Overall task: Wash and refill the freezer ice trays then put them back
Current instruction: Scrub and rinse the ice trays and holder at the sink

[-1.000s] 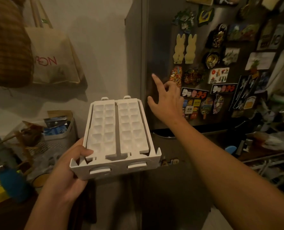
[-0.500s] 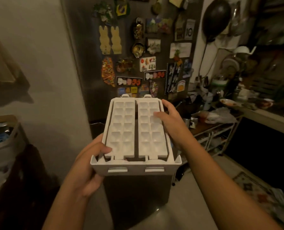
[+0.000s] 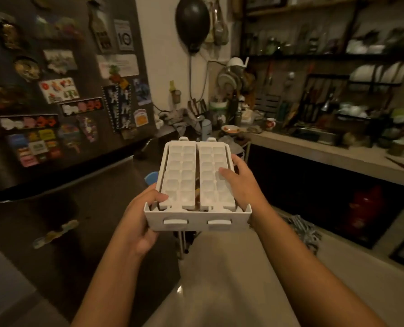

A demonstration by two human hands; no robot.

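Observation:
A white ice tray holder (image 3: 197, 223) with two knobs on its front carries two white ice trays side by side, the left tray (image 3: 179, 174) and the right tray (image 3: 212, 175), both with empty cells. I hold it level in front of my chest. My left hand (image 3: 139, 214) grips the holder's front left corner, thumb on the left tray's near edge. My right hand (image 3: 242, 185) grips the right side, thumb lying over the right tray's cells.
The dark fridge door (image 3: 62, 95) covered in magnets stands shut at the left. A cluttered counter (image 3: 326, 152) with a sink (image 3: 314, 135), dishes and shelves runs along the right. A low cart (image 3: 241, 145) stands behind the trays. Pale floor (image 3: 220, 279) lies below.
My view swung right from the fridge towards the kitchen counter. My right hand left the fridge door and took hold of the holder's right side; the trays travelled with me.

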